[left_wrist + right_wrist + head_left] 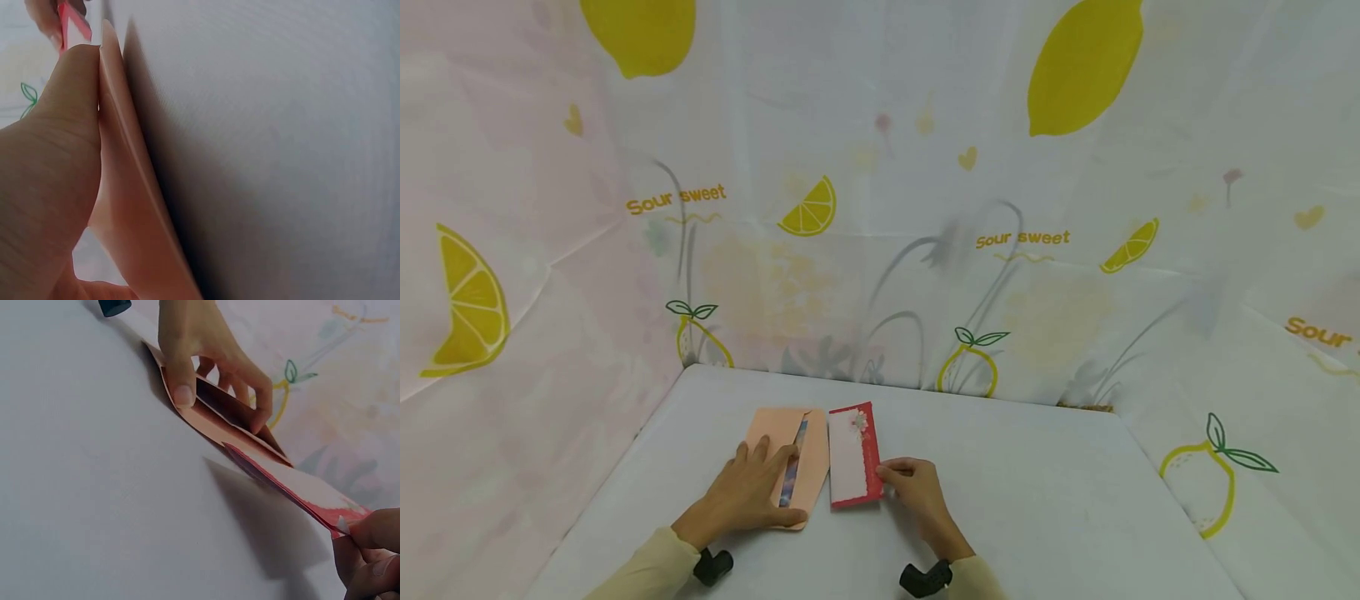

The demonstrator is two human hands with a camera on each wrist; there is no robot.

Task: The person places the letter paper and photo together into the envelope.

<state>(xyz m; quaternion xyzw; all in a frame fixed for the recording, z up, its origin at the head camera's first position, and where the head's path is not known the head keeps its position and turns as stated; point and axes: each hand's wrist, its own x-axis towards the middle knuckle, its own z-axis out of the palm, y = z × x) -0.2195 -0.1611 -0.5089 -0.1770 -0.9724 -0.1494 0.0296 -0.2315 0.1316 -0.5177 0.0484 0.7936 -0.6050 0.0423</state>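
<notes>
A peach envelope [815, 467] lies with its pointed flap toward the right. My left hand [741, 487] rests on it with fingers spread; the thumb is on the flap near its lower corner and the index fingertip is at the opening. Inside the opening shows a strip of a blue and purple printed sheet [789, 482], mostly hidden. Just right of the envelope, my right hand [921, 492] pinches the right edge of a red and white card [847, 462] with a flower motif. In the right wrist view, the card [306, 489] is tilted above the table and casts a shadow.
The envelope and card are over a white table [1037, 500]. A pale curtain [865, 283] printed with lemons and lettering hangs behind the table and along both sides. Each wrist wears a black device, as on the left wrist band [713, 567].
</notes>
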